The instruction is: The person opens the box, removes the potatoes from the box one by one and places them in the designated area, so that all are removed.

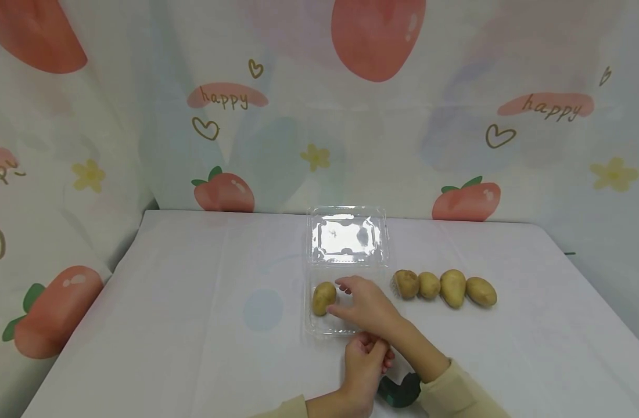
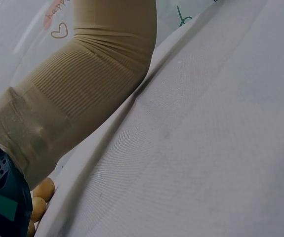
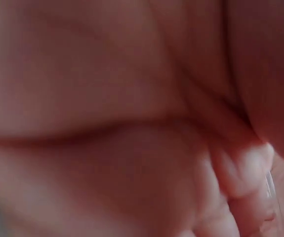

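Note:
A clear plastic clamshell box [image 1: 345, 332] stands with its lid [image 1: 348, 235] folded back. One potato [image 1: 324, 298] lies in the left part of its base. My right hand [image 1: 369, 306] reaches over the base, thumb and fingers spread beside the potato; the thumb tip is at its edge, and I cannot tell whether it touches. In the right wrist view the palm [image 3: 107, 89] fills most of the picture. Just in front of the box, below the right wrist, my left hand [image 1: 362, 361] has loosely bent fingers and no visible object in them.
Several potatoes stand in a row right of the box, the leftmost potato [image 1: 406, 284] closest to it. A dark green device [image 1: 400, 390] sits at the right wrist, by the sleeve [image 1: 458, 390]. Behind the white-covered table [image 1: 194, 313] hangs a printed cloth [image 1: 372, 133].

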A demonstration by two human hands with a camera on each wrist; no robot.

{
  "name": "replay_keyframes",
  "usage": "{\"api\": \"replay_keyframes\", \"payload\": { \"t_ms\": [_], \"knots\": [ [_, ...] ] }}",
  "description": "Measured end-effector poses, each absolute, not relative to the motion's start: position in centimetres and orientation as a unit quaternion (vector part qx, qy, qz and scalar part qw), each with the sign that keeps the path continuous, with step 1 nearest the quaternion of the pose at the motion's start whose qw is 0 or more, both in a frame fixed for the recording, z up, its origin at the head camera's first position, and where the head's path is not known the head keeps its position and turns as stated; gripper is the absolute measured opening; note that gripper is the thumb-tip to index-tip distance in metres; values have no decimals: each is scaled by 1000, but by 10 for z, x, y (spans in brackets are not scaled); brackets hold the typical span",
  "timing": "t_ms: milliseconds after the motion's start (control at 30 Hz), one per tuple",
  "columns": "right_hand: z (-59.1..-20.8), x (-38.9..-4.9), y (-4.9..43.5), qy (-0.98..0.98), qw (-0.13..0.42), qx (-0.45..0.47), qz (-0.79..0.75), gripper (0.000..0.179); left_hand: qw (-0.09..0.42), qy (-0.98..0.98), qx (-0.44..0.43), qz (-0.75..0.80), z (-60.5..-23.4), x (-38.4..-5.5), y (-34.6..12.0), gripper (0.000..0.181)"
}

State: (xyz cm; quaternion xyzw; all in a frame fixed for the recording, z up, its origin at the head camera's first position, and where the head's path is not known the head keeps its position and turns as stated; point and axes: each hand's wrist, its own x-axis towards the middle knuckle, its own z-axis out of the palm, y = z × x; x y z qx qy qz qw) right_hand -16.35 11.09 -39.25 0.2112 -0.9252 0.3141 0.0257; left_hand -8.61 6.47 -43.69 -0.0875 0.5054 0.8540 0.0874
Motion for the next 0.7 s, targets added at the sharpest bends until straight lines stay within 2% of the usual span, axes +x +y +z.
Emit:
{"api": "replay_keyframes", "payload": {
  "t_ms": [267,700],
  "knots": [
    [-394,-165,102,-938,-13,210,277,67,95,500,-72,858,-436,-85,62,5],
    [-395,-170,95,-947,-16,225,230,73,93,498,-69,859,-437,-83,61,3]
  ]
}}
